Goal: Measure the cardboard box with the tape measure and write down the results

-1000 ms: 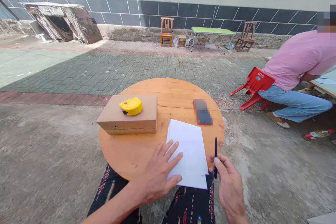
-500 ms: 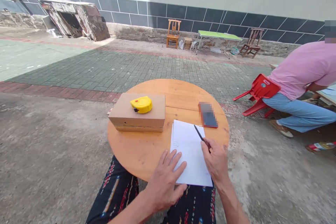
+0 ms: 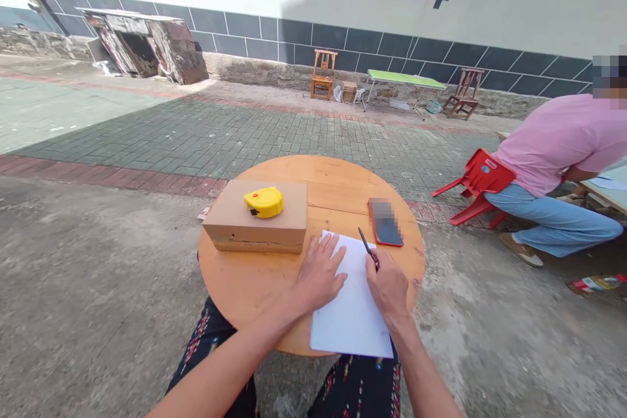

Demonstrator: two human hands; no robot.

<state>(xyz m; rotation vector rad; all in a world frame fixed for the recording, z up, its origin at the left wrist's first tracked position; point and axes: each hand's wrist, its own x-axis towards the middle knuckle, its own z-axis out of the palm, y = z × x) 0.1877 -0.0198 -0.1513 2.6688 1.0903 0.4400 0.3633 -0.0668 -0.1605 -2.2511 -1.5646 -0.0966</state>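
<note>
White paper (image 3: 350, 323) lies on the round wooden table (image 3: 255, 294), its near edge hanging slightly over the table's front. My left hand (image 3: 321, 274) rests with fingers spread across the paper's upper left part. In my right hand (image 3: 388, 282) is a black pen (image 3: 364, 243), its upper end pointing away from me; the fingers are closed round it at the paper's right edge. Left of the paper stands a brown cardboard box (image 3: 259, 237), with a yellow tape measure (image 3: 265, 202) on top. Beyond my right hand is a phone with a red case (image 3: 389, 233).
At the right a person in a pink shirt (image 3: 553, 137) sits on a red plastic chair (image 3: 482, 176) beside another table. A bottle (image 3: 595, 283) lies on the ground there. A green folding table (image 3: 406, 78) and wooden chairs (image 3: 323, 75) stand along the far wall.
My left hand has slid forward from the paper's lower left to its upper left. My right hand, still gripping the pen, has shifted slightly forward and left. The view has tilted up a little.
</note>
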